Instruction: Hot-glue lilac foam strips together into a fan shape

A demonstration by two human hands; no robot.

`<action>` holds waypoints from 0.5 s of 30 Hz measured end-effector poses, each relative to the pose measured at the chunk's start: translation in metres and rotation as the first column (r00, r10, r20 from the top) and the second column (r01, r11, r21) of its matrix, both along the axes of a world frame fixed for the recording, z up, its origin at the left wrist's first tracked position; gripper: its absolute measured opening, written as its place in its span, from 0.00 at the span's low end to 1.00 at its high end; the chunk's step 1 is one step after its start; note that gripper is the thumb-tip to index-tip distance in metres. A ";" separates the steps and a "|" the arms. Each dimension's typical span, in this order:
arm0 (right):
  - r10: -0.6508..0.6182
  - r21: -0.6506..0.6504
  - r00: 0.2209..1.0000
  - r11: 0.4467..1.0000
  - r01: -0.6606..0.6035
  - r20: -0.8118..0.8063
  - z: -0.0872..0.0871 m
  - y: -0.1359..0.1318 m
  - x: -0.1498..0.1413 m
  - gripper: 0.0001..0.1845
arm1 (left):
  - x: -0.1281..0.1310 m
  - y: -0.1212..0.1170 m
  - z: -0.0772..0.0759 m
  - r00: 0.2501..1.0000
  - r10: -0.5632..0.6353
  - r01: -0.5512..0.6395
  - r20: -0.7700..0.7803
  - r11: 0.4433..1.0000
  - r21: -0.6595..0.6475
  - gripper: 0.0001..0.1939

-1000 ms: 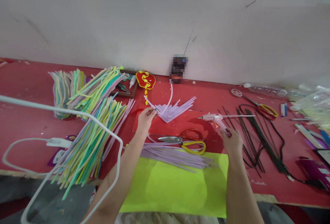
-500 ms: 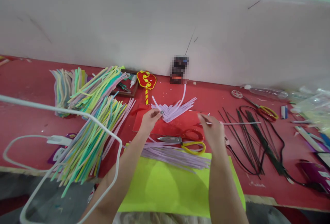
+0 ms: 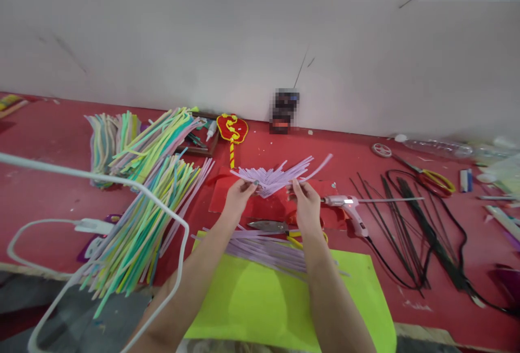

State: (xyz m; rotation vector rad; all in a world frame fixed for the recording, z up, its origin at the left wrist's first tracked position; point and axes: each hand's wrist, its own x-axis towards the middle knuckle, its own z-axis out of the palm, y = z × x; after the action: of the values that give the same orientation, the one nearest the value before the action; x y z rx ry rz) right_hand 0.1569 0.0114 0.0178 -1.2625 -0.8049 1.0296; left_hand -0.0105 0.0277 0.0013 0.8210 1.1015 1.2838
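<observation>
A V-shaped piece of lilac pipe cleaners (image 3: 266, 184) is between my hands, above a red sheet (image 3: 227, 207). The thumb and fingers of my left hand (image 3: 242, 195) pinch its lower left side. My right hand (image 3: 305, 201) is closed at its right side, where a longer lilac strand (image 3: 320, 168) sticks out to the upper right. A pink glue gun (image 3: 345, 204) with a long glue stick lies right of my right hand. Below the hands are scissors (image 3: 268, 226), partly covered by my right hand and forearm, and a pile of loose lilac pipe cleaners (image 3: 264, 253).
Colourful pipe cleaners (image 3: 138, 228) pile up at left, beside a white cable (image 3: 179, 212). A yellow-green sheet (image 3: 260, 304) covers the front edge. Dark green wires (image 3: 426, 234), more scissors (image 3: 436, 180) and a plastic bottle (image 3: 439, 148) lie right. A red-yellow ornament (image 3: 232, 128) stands behind.
My right hand has moved left from the glue gun to the lilac piece, leaving the gun on the table. The longer strand now leans right instead of standing up.
</observation>
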 end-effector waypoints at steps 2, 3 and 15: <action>0.014 -0.007 1.000 1.000 -0.014 -0.016 0.000 0.000 -0.003 0.20 | 0.003 -0.002 0.001 0.994 0.021 -0.019 0.108 1.000 -0.025 0.18; 0.026 -0.009 1.000 1.000 -0.026 -0.013 0.001 0.000 -0.004 0.20 | 0.004 -0.003 0.002 0.990 0.032 -0.027 0.139 0.999 -0.035 0.19; 0.147 -0.137 0.967 0.983 -0.120 0.209 0.000 0.001 0.000 0.20 | -0.001 -0.002 0.004 0.973 -0.048 0.041 -0.226 0.998 -0.039 0.12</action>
State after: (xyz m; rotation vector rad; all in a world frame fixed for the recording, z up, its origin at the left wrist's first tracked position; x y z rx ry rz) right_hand 0.1568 0.0120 0.0179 -1.4609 -1.0193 1.0740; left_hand -0.0114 0.0260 0.0052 0.9788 1.2749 1.1507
